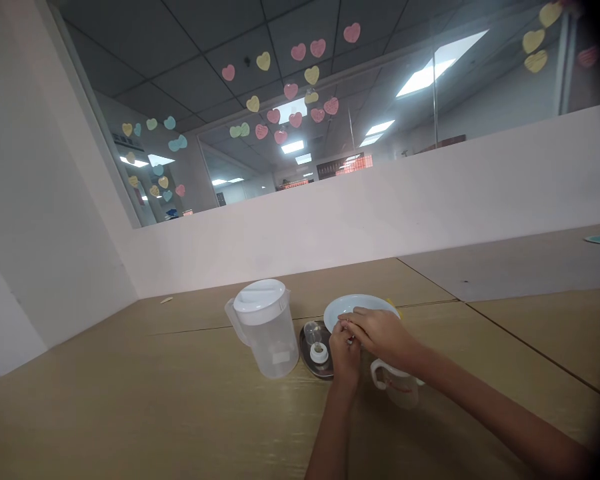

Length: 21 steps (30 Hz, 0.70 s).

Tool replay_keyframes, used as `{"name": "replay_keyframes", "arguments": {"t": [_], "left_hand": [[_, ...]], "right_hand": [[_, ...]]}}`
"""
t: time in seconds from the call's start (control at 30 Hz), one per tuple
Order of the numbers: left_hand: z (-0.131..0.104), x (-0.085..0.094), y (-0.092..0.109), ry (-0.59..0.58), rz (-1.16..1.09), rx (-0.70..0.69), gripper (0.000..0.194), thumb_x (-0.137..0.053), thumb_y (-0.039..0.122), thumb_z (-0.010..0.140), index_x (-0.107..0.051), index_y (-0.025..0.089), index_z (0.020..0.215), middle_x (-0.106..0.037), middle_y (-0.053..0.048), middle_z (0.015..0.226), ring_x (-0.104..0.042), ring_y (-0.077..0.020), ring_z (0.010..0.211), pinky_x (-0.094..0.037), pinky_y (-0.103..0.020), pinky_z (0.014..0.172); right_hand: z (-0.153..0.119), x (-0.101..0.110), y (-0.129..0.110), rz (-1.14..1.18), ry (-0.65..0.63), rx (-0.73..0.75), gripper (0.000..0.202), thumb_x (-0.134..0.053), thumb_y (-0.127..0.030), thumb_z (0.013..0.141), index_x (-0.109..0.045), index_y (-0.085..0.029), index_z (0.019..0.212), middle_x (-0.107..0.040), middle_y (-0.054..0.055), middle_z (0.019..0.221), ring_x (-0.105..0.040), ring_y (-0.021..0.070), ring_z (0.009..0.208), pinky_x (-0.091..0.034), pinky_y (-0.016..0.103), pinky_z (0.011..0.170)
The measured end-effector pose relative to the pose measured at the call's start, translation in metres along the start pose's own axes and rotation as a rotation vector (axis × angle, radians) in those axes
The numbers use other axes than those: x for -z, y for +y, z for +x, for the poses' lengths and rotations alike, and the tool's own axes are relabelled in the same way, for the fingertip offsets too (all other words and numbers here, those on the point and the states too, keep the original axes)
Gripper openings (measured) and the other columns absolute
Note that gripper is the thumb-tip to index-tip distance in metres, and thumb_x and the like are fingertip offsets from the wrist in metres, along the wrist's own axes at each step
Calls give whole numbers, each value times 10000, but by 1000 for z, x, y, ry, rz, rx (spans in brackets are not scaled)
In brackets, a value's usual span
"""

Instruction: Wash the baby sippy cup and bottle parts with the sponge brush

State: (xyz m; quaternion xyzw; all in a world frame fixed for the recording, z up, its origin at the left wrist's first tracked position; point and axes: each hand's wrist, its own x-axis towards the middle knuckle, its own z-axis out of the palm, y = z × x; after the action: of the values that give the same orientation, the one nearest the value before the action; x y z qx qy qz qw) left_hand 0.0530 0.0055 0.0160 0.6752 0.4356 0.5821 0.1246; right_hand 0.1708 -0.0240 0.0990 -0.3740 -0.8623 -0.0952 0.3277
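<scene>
Plate (336, 309) partly hidden behind left hand (345, 348), right hand (383, 331); fingers (359, 321) pressed together, contents unclear.

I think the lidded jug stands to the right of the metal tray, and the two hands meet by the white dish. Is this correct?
Not fully. The head view shows the lidded jug to the left of the metal tray. The left hand and right hand do meet by the white dish.
</scene>
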Motion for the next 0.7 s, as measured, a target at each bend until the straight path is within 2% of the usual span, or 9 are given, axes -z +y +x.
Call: {"name": "replay_keyframes", "arguments": {"t": [0.1, 0.2, 0.47, 0.57, 0.7], "left_hand": [[-1, -1, -5, 13, 54, -3, 260, -439, 201, 839, -647, 162, 689, -632, -54, 777, -552, -167, 739, -404, -282, 677], [-1, 0, -2, 20, 56, 0, 263, -447, 179, 829, -642, 167, 652, -627, -50, 790, -549, -168, 760, -401, -280, 684], [-1, 5, 20, 49, -68, -3, 216, -509, 213, 818, -671, 174, 682, -617, -27, 773, -538, -152, 735, -405, -256, 671], [0, 7, 18, 60, -59, -15, 220, -510, 210, 814, -663, 168, 661, -620, -32, 787, -543, -151, 734, -410, -259, 675], [0, 4, 10, 45, 20, -48, 232, -500, 221, 831, -661, 167, 672, -629, -43, 795, -549, -152, 724, -400, -259, 649]], "right_hand": [[-2, 4, -3, 94, 43, 4, 347, -324, -277, 941, -610, -190, 766, -623, 15, 704, -538, 118, 626, -290, 251, 549], [-3, -1, 1, 93, 71, 40, 386, -288, -254, 945, -588, -175, 716, -597, 25, 659, -505, 120, 594, -292, 260, 559], [1, -9, 16, 111, -41, -96, 443, -314, -347, 946, -629, -190, 677, -558, 12, 671, -495, 109, 597, -272, 253, 552], [0, -8, 15, 97, -34, -63, 445, -306, -373, 949, -653, -202, 729, -562, 14, 712, -498, 103, 606, -266, 251, 544], [0, -1, 11, 102, 65, 36, 471, -263, -330, 963, -610, -177, 684, -550, 18, 659, -492, 106, 595, -295, 247, 563]]}}
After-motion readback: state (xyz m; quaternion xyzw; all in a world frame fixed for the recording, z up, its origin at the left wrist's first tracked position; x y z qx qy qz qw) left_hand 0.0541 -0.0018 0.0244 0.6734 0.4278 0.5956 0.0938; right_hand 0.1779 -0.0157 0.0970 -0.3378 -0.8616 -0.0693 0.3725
